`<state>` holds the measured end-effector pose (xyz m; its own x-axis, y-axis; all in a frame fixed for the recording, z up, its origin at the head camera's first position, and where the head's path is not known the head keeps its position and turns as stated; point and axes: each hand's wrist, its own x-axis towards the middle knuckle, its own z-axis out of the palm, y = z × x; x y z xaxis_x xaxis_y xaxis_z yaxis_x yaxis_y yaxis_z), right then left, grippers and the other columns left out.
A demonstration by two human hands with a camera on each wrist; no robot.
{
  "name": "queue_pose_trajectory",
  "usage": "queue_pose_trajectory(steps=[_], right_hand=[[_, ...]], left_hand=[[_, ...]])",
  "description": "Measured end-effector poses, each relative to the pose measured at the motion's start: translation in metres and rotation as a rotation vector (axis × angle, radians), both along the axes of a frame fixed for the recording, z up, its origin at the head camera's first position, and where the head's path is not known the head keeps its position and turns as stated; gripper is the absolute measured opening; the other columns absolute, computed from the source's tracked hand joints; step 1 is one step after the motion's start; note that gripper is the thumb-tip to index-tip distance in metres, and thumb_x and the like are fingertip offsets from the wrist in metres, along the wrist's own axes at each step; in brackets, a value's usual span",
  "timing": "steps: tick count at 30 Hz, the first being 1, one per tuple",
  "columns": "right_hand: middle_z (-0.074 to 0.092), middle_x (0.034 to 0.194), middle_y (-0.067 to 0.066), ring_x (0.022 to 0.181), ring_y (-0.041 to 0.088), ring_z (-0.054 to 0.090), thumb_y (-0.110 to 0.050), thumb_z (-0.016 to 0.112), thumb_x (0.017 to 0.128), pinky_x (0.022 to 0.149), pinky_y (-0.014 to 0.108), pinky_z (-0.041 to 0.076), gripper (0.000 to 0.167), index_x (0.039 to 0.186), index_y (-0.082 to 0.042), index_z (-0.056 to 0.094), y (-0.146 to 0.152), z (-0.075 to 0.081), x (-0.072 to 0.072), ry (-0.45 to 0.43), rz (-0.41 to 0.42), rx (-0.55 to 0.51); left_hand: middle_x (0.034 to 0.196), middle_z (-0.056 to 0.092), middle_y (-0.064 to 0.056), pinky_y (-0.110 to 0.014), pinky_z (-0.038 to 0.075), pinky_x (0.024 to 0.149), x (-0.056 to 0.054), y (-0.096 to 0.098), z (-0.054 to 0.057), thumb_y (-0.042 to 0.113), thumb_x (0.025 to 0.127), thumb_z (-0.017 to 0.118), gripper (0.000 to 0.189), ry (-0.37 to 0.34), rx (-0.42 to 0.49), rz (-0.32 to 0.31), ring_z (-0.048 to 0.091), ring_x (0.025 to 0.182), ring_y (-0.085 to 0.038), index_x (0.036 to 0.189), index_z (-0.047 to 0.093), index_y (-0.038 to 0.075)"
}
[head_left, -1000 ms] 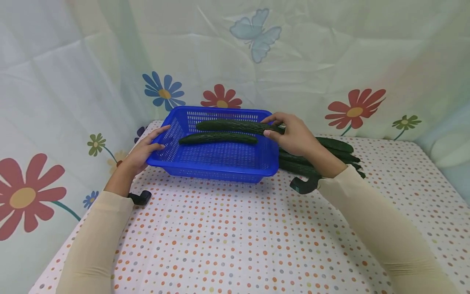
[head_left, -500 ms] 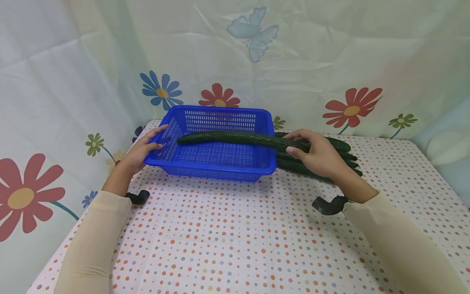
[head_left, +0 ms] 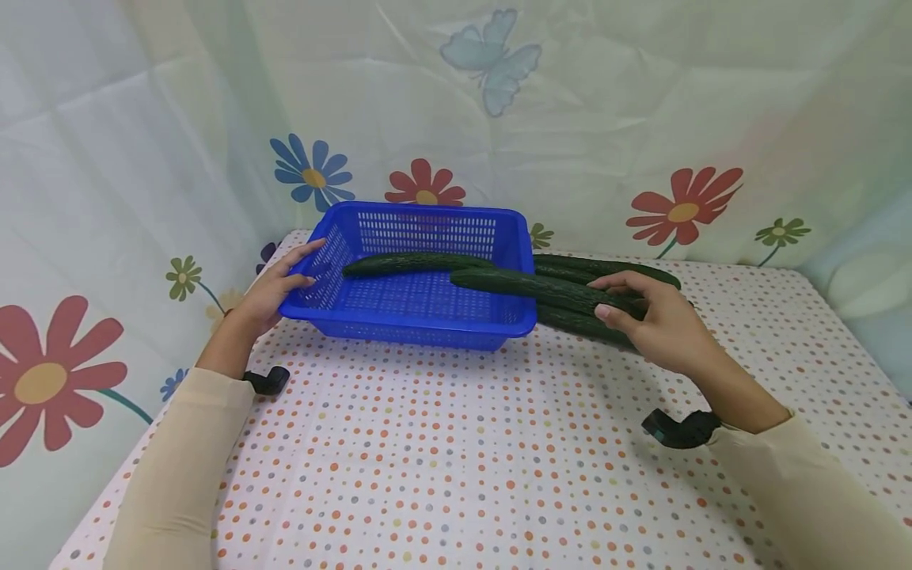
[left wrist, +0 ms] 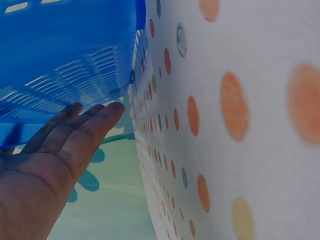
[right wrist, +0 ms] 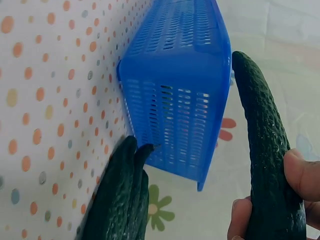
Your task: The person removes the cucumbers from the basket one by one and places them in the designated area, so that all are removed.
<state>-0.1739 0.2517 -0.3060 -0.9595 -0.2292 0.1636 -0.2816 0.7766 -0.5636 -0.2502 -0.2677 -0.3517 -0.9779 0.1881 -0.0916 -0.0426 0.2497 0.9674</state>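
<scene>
A blue plastic basket point(head_left: 399, 328) with slotted walls stands at the middle back of the table. My left hand point(head_left: 274, 293) grips its left end, thumb and forefinger over the rim and other fingers along the outside point(left wrist: 75, 135). Inside the basket lies one dark green cucumber point(head_left: 406, 264). My right hand point(head_left: 655, 321) pinches another cucumber point(head_left: 520, 285) between thumb and fingers near its right end. That cucumber's left tip reaches over the basket's right rim. In the right wrist view the held cucumber point(right wrist: 265, 135) is raised well off the table.
Several more cucumbers point(head_left: 580, 323) lie together on the table right of the basket, beneath the held one. The table wears a white cloth point(head_left: 427, 459) with coloured dots. A flower-printed curtain point(head_left: 570, 142) hangs behind.
My right hand has moved right and nearer to me, drawing the held cucumber from above the basket out over the pile. The left hand keeps its place on the basket.
</scene>
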Motion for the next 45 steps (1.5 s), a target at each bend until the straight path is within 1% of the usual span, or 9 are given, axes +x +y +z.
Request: queue_pose_trajectory(steps=[7,19,24,27,31,35,40,42,45], right_hand=[[0.066,0.118,0.018,0.086,0.031,0.061,-0.029,0.059,0.098,0.055,0.031,0.044,0.037,0.132,-0.015,0.057,0.012,-0.002,0.009,0.01,-0.007,0.006],[0.072,0.1,0.016,0.08,0.021,0.06,-0.026,0.062,0.097,0.058,0.032,0.044,0.037,0.132,-0.015,0.058,0.037,-0.013,0.03,0.03,-0.018,0.054],[0.064,0.123,0.023,0.107,0.042,0.056,-0.028,0.061,0.098,0.077,0.052,0.045,0.038,0.133,-0.014,0.057,0.051,-0.018,0.038,0.013,-0.046,0.065],[0.055,0.135,0.026,0.109,0.045,0.053,-0.028,0.06,0.098,0.078,0.052,0.043,0.039,0.133,-0.013,0.056,0.059,-0.02,0.041,-0.002,-0.061,0.068],[0.054,0.133,0.026,0.108,0.046,0.054,-0.028,0.061,0.097,0.07,0.038,0.042,0.041,0.134,-0.012,0.055,0.068,-0.022,0.046,-0.001,-0.089,0.088],[0.056,0.129,0.028,0.1,0.044,0.056,-0.027,0.062,0.097,0.067,0.039,0.043,0.043,0.135,-0.01,0.054,0.074,-0.024,0.048,0.008,-0.118,0.092],[0.056,0.127,0.028,0.093,0.032,0.059,-0.026,0.062,0.097,0.066,0.038,0.045,0.043,0.135,-0.008,0.054,0.081,-0.028,0.049,0.026,-0.144,0.096],[0.055,0.126,0.028,0.081,0.017,0.06,-0.027,0.061,0.097,0.054,0.03,0.042,0.044,0.136,-0.008,0.053,0.084,-0.031,0.049,0.017,-0.147,0.1],[0.054,0.124,0.028,0.077,0.002,0.054,-0.027,0.061,0.098,0.054,0.028,0.041,0.044,0.135,-0.006,0.053,0.085,-0.036,0.049,0.011,-0.148,0.098]], left_hand=[[0.168,0.002,-0.008,-0.066,0.033,0.107,0.001,-0.001,0.0,0.01,0.1,0.041,0.064,0.004,-0.005,-0.001,0.019,0.148,-0.049,0.155,0.025,0.039],[0.167,0.005,-0.009,-0.065,0.035,0.106,-0.002,-0.002,-0.002,0.007,0.1,0.04,0.064,0.015,0.002,0.006,0.023,0.146,-0.048,0.155,0.028,0.037],[0.167,0.004,-0.009,-0.066,0.034,0.107,-0.002,-0.002,-0.002,0.007,0.1,0.04,0.064,0.016,-0.004,0.007,0.022,0.147,-0.048,0.155,0.028,0.037],[0.167,0.004,-0.009,-0.065,0.035,0.107,-0.001,-0.002,-0.002,0.007,0.1,0.041,0.064,0.013,-0.005,0.008,0.022,0.147,-0.048,0.155,0.028,0.037],[0.167,0.005,-0.009,-0.065,0.035,0.107,-0.001,-0.003,-0.002,0.007,0.1,0.041,0.063,0.006,0.002,0.008,0.023,0.146,-0.048,0.155,0.028,0.037],[0.167,0.003,-0.01,-0.065,0.034,0.107,-0.002,-0.004,-0.001,0.008,0.1,0.04,0.063,0.007,0.008,0.001,0.022,0.146,-0.049,0.155,0.027,0.038],[0.167,0.003,-0.01,-0.064,0.035,0.107,-0.002,-0.003,-0.001,0.008,0.1,0.04,0.064,0.002,0.013,0.006,0.022,0.147,-0.048,0.155,0.027,0.038],[0.167,0.003,-0.01,-0.065,0.034,0.107,-0.002,-0.002,-0.002,0.008,0.1,0.04,0.064,0.001,0.011,0.006,0.022,0.147,-0.048,0.155,0.027,0.037],[0.167,0.003,-0.01,-0.065,0.034,0.106,-0.002,-0.003,-0.002,0.008,0.1,0.04,0.063,0.0,0.009,0.003,0.022,0.147,-0.049,0.155,0.027,0.037]])
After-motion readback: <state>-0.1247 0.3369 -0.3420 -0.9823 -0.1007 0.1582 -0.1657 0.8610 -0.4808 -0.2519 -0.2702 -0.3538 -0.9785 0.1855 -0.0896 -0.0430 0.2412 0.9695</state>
